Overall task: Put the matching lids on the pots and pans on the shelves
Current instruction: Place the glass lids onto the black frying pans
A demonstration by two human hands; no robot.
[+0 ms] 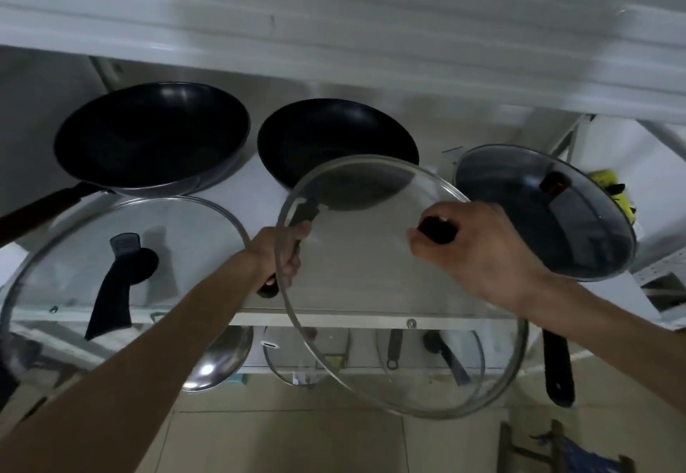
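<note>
A large glass lid (389, 305) hangs tilted in front of the middle shelf, and my right hand (479, 249) grips its black knob. My left hand (284, 249) is closed around the dark handle of the middle black pan (334, 130), seen partly through the lid. A bigger black wok (152, 134) stands uncovered at the left of the shelf. At the right, a dark pan (545, 212) wears a glass lid with a brown knob. Another glass lid (74, 261) with a black handle lies flat at the shelf's front left.
The white shelf (260, 190) has a metal front edge. An upper shelf (334, 26) overhangs close above. Below hang or stand a steel lid (219, 357), a small glass lid (297, 361) and dark pan handles. A yellow object (612, 190) sits far right. Beige floor tiles lie underneath.
</note>
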